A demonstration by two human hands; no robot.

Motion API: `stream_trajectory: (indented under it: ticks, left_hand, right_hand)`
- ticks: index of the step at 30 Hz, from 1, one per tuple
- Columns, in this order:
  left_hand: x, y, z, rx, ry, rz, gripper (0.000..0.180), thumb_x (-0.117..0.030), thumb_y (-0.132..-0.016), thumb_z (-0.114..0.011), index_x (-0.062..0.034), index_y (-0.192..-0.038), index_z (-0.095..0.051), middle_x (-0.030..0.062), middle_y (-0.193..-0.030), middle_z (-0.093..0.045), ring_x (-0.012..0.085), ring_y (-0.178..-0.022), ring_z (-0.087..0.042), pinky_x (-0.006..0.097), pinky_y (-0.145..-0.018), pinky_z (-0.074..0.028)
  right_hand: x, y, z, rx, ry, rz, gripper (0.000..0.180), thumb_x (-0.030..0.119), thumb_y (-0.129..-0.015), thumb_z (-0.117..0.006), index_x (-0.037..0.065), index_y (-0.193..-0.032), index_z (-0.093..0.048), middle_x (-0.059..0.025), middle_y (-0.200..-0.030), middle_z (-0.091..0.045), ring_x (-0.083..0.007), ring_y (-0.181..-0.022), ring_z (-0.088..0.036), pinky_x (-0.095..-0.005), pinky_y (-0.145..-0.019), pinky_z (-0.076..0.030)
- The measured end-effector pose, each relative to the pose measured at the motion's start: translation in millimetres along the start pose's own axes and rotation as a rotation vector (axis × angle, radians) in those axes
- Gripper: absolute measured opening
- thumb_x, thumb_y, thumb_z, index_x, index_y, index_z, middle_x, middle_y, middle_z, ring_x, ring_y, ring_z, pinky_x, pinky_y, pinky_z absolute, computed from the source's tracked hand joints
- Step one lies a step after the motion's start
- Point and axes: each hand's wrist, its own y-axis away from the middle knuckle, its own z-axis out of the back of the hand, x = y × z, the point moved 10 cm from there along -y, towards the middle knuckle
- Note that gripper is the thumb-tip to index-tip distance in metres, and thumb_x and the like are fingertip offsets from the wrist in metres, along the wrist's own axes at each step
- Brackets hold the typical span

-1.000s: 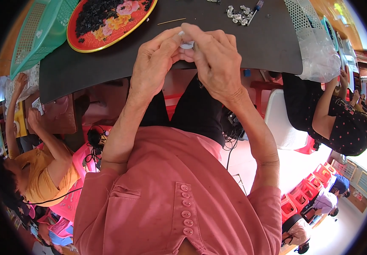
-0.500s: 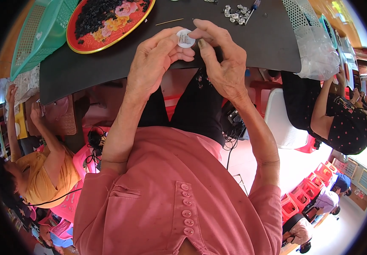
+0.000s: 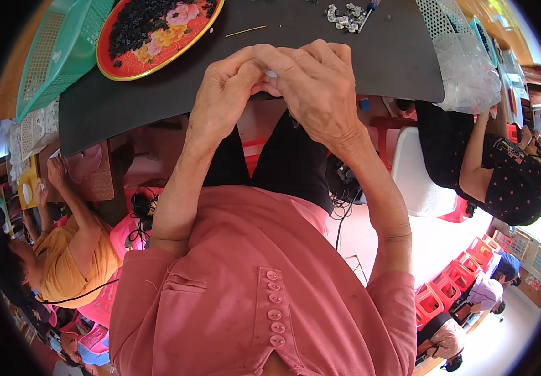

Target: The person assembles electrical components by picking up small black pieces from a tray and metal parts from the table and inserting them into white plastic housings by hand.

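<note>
Both hands, left hand [image 3: 223, 100] and right hand [image 3: 317, 84], pinch a tiny white part [image 3: 271, 74], likely light and stiff, best held at its rim by fingertips, floral tray [image 3: 157, 31] at ten o'clock.

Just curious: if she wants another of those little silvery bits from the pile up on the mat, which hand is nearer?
Probably the right hand: the pile lies just above it. The left hand is farther off, nearer the red tray.
</note>
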Motion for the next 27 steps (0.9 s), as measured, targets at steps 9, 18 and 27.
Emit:
stream_trajectory:
  ticks: [9, 18, 27]
  left_hand:
    - [0, 3, -3, 0.012, 0.134, 0.022, 0.029, -0.010, -0.096, -0.043, 0.0060, -0.115, -0.056, 0.0107, -0.094, -0.064, 0.0166, -0.079, -0.064, 0.029, -0.075, -0.053]
    - [-4, 6, -7, 0.003, 0.018, -0.050, 0.026, -0.008, -0.094, -0.043, 0.0041, -0.111, -0.059, 0.0086, -0.090, -0.064, 0.0129, -0.078, -0.063, 0.025, -0.072, -0.053]
    - [-7, 7, -6, -0.042, -0.125, -0.102, 0.026, -0.008, -0.094, -0.043, 0.0037, -0.111, -0.059, 0.0072, -0.087, -0.064, 0.0116, -0.074, -0.063, 0.024, -0.069, -0.053]
  right_hand:
    - [-58, 38, -15, -0.091, -0.694, -0.631, 0.029, 0.001, -0.092, -0.051, 0.004, -0.120, -0.057, -0.0042, -0.097, -0.061, -0.0087, -0.085, -0.057, -0.0226, -0.076, -0.046]
    - [-50, 35, -18, -0.061, -0.700, -0.611, 0.026, 0.005, -0.083, -0.061, 0.003, -0.109, -0.062, -0.0038, -0.073, -0.059, -0.0079, -0.062, -0.056, -0.0214, -0.059, -0.047]
    - [-46, 32, -13, -0.139, -0.742, -0.531, 0.017, 0.006, -0.083, -0.061, 0.002, -0.099, -0.066, -0.0054, -0.075, -0.066, -0.0073, -0.063, -0.060, -0.0206, -0.058, -0.049]
